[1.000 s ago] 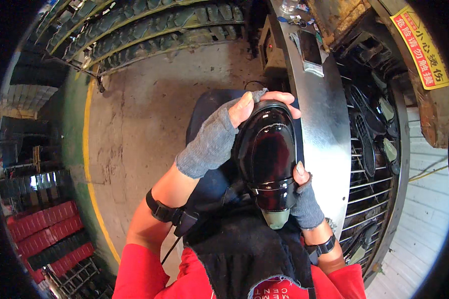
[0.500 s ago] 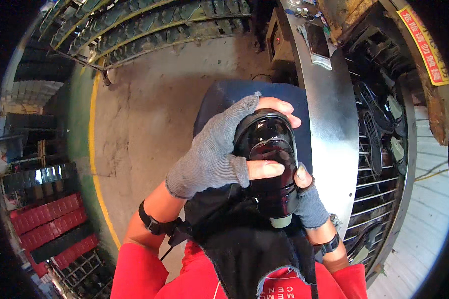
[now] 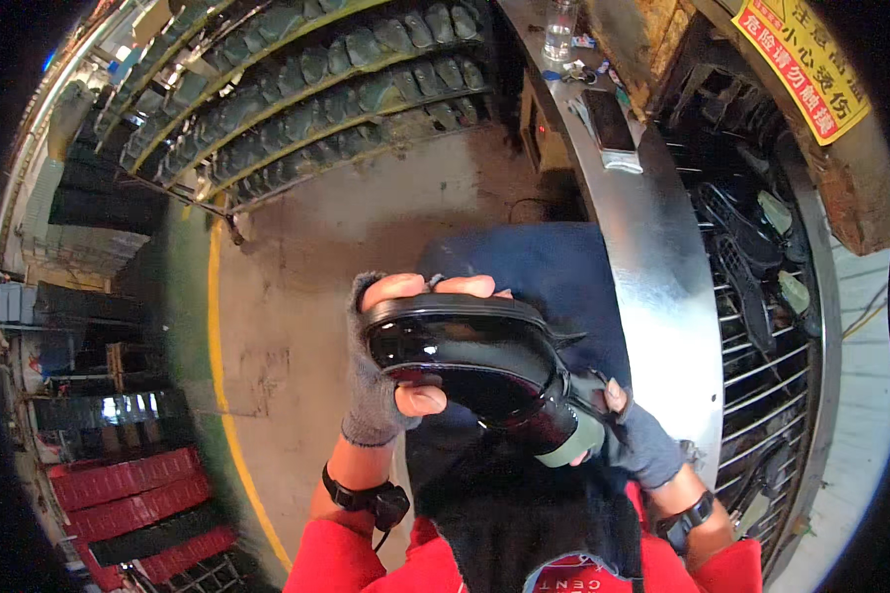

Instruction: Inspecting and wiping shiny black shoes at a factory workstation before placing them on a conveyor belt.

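Glossy black shoe (image 3: 465, 361) is gripped by left hand (image 3: 381, 381) and right hand (image 3: 637, 440); inspection step, rotation likely needed next.

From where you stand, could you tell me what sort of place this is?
Most likely a shoe factory floor. Long racks of grey soles run along the concrete floor, a wire rack holds more shoe parts, and both gloved hands grip a glossy black shoe.

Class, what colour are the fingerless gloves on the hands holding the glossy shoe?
Grey, on the left hand and the right hand around the black shoe; head view.
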Available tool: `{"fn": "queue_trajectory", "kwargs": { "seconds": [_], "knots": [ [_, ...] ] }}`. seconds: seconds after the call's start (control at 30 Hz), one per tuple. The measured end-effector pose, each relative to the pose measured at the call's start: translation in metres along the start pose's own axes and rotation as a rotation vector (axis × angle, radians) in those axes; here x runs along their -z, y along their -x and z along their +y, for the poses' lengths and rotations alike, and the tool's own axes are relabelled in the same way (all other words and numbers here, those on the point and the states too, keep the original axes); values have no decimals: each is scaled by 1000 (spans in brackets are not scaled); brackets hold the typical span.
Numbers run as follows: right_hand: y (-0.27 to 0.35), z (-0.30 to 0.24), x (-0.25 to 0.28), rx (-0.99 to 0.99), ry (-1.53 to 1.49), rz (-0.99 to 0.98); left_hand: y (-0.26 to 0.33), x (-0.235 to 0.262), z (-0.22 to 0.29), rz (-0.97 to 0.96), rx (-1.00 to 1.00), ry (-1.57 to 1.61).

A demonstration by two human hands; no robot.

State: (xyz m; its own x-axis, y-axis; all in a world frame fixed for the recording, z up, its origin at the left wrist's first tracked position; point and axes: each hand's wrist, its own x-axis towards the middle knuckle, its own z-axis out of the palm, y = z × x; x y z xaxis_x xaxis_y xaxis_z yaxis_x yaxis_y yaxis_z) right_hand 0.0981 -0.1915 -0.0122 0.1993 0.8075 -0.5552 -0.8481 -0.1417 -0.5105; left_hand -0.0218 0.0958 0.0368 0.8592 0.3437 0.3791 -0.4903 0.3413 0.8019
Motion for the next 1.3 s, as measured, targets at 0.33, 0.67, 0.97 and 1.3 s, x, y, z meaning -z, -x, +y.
{"fn": "queue_trajectory", "kwargs": {
  "seconds": [0.33,0.67,0.97,1.3],
  "knots": [
    [4,-132,-16,455,680,252,-2,-36,-74,-86,361,-229],
    [-36,-119,-23,589,1474,129,-22,-41,-100,98,242,-380],
    [-36,-106,-50,706,1454,162,-10,-42,-97,143,152,-498],
    [19,-83,-63,543,1630,0,9,-43,-34,-162,321,-354]
  ]
}}
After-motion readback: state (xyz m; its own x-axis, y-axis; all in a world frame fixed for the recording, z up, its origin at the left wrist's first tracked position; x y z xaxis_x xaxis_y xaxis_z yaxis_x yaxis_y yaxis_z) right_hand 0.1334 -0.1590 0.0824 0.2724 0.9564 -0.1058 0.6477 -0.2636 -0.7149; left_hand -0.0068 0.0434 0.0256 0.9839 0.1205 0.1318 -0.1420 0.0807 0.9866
